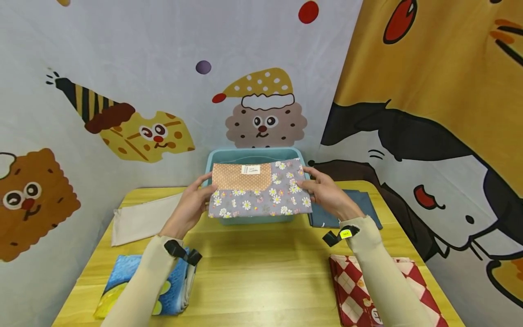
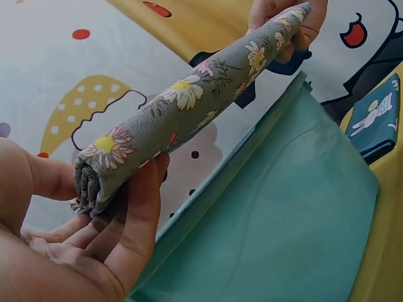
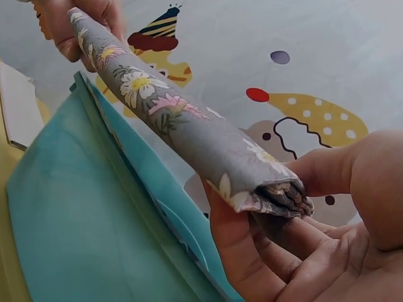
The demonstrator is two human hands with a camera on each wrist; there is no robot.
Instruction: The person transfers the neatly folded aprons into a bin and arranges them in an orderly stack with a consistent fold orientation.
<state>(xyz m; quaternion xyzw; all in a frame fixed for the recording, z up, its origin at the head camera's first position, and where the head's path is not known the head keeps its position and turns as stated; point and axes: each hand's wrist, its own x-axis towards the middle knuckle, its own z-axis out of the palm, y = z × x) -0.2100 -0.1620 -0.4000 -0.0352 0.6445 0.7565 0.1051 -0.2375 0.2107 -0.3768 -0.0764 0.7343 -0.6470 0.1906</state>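
A folded grey cloth with daisies [image 1: 249,203] and an orange dotted panel bearing a white label is held up between both hands. My left hand [image 1: 191,205] pinches its left end, thumb on one face and fingers behind. At the opposite end my right hand [image 1: 329,192] grips it the same way. Seen edge-on in the left wrist view, the floral cloth [image 2: 182,94] shows several stacked layers. Behind and below it stands a light blue bin [image 1: 253,154], its front wall [image 3: 75,189] under the cloth in the right wrist view. The cloth hides most of the bin's inside.
On the wooden table [image 1: 253,272] lie other folded cloths: a beige one [image 1: 139,220] and a blue-yellow one [image 1: 175,290] at left, a dark blue one [image 1: 363,206] and a red checked one [image 1: 347,290] at right. A cartoon-printed curtain [image 1: 155,36] hangs behind.
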